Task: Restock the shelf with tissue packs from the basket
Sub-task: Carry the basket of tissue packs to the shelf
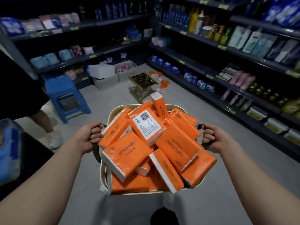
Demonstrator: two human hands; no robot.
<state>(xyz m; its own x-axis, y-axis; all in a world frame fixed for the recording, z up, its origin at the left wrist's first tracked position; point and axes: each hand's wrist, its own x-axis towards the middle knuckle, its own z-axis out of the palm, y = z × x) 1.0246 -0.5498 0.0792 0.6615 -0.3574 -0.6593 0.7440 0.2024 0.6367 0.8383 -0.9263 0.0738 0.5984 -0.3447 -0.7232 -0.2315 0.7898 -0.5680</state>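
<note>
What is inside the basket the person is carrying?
Orange tissue packs, heaped above the rim of the basket; the top pack shows its barcode. They cover the basket's bottom, so anything beneath them cannot be seen.

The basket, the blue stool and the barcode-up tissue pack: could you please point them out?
basket (112, 113), head view, cream rim at its far left corner.
blue stool (60, 85), head view, middle of the seat.
barcode-up tissue pack (147, 125), head view, its white label.

A grey tiled floor (203, 111) carries a blue plastic stool (65, 93), two pale storage baskets (108, 82) near it, a low slatted stool (142, 80), and a few orange tissue packs (164, 83) scattered beside that. Dark shelves (211, 44) along the back and right walls hold bottles (215, 32) and wrapped packs (201, 84).
</note>
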